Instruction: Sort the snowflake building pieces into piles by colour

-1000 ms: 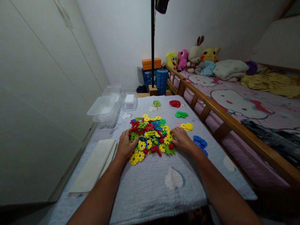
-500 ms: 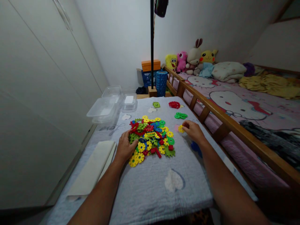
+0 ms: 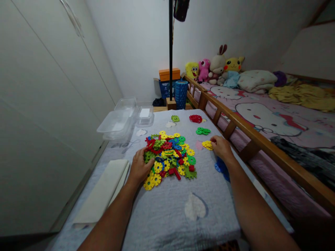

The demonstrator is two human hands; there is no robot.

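A mixed heap of notched plastic building discs [image 3: 167, 153], in yellow, red, green and blue, lies mid-table. My left hand [image 3: 140, 165] rests against its left side, thumb and fingers apart, touching green and yellow pieces. Right of the heap, my right hand [image 3: 221, 148] has its fingertips pinched at the right edge of a small pile of yellow discs [image 3: 207, 145]. The fingers partly cover that pile. Blue pieces [image 3: 222, 169] lie under my right wrist, partly hidden. Farther back are separate groups of green discs [image 3: 203, 131], red pieces [image 3: 195, 119] and light-green square pieces [image 3: 175, 118].
Clear plastic containers [image 3: 115, 122] stand at the back left, with a smaller lidded box [image 3: 144, 113] beside them. A folded white cloth [image 3: 103, 191] lies at the left. The wooden bed rail [image 3: 235, 129] runs along the right side. A black pole [image 3: 171, 52] rises behind the table.
My right hand has shifted slightly right from where it pinched a yellow disc, and more of the yellow pile shows. My left hand stays at the heap. The view has tilted a little.
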